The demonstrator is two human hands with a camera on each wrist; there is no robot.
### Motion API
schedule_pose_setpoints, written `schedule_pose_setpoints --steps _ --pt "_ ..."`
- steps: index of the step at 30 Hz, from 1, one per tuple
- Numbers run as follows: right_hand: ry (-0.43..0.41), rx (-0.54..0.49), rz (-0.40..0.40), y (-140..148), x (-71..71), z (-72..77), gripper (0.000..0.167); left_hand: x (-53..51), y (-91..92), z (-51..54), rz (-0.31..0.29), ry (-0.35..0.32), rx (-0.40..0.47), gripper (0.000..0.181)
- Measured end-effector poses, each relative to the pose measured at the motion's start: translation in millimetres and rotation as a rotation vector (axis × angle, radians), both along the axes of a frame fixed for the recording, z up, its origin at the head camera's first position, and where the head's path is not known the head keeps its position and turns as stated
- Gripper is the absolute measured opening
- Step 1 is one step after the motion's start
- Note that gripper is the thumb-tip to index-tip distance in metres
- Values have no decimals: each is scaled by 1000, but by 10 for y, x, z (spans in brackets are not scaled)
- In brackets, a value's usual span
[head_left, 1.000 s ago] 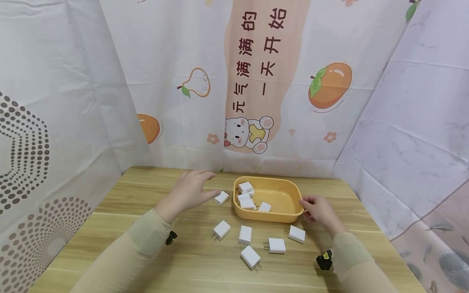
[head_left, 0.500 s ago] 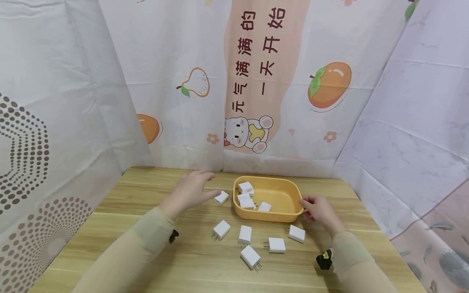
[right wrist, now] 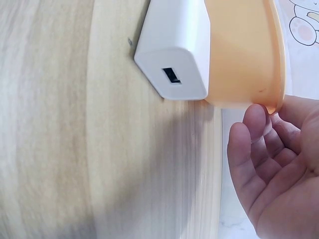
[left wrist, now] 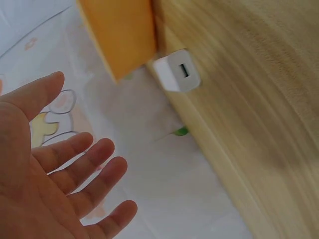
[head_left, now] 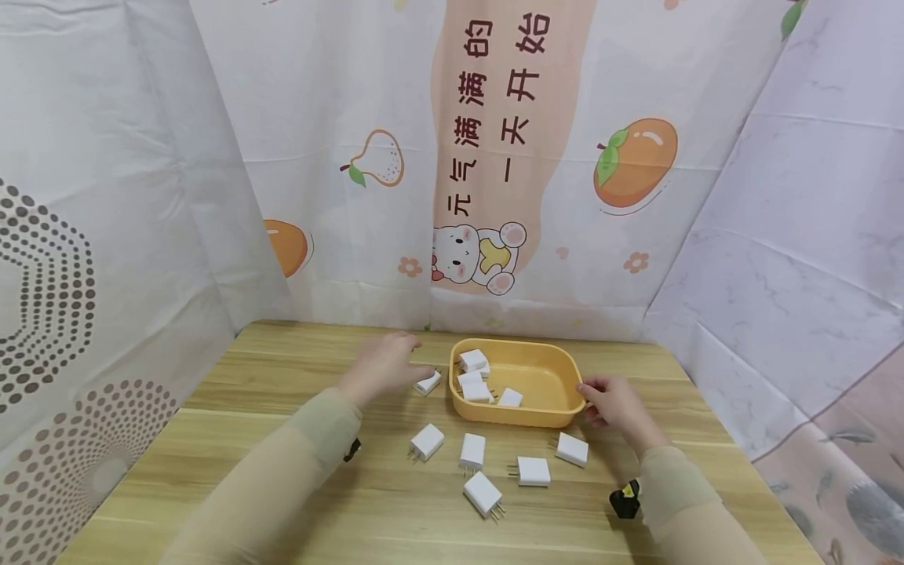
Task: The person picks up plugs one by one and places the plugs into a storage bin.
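Observation:
My left hand [head_left: 381, 367] hovers just left of a white USB charger plug [head_left: 428, 384] at the tray's left side. In the left wrist view, the fingers of this hand [left wrist: 65, 184] are spread and hold nothing, apart from the charger plug [left wrist: 178, 70], whose USB port shows. My right hand [head_left: 617, 404] pinches the right end of a yellow plastic tray [head_left: 515, 417] between thumb and fingers. The right wrist view has that hand [right wrist: 281, 164] at the tray's rim [right wrist: 279, 55]. Several white charger plugs [head_left: 475, 392] lie inside the tray, mostly at its left end.
Several more charger plugs lie scattered in front of the tray, among them one at the left [head_left: 427, 442], one nearest me [head_left: 483, 494] and one near my right hand [head_left: 572, 450]. Behind the wooden table [head_left: 282, 353] hangs a printed curtain [head_left: 353, 235].
My left hand has shifted slightly right and forward, its thumb now overlapping the charger plug beside the tray in the head view. The right hand and the tray have stayed put.

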State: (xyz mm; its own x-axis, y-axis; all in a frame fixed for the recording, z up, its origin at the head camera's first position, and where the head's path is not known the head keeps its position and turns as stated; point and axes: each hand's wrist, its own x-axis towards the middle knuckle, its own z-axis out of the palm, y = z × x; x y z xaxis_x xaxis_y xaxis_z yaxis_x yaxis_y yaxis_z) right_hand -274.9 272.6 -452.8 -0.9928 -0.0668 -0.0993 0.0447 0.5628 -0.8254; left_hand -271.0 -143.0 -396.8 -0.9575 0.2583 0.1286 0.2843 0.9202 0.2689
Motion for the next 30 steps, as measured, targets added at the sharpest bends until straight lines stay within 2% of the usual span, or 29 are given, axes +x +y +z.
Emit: schedule_pose_setpoints --steps 10,17,21,30 --pt "10 3 4 -7 -5 -8 34 -160 125 -175 51 -81 -30 63" --pt "7 -6 2 -4 0 -14 34 -254 202 -277 55 -101 -72 41" --pt "4 -7 3 6 -7 -23 33 -288 235 -332 79 -112 -93 40" --pt "1 -15 1 8 -10 -22 35 -333 309 -413 141 -179 -106 35"
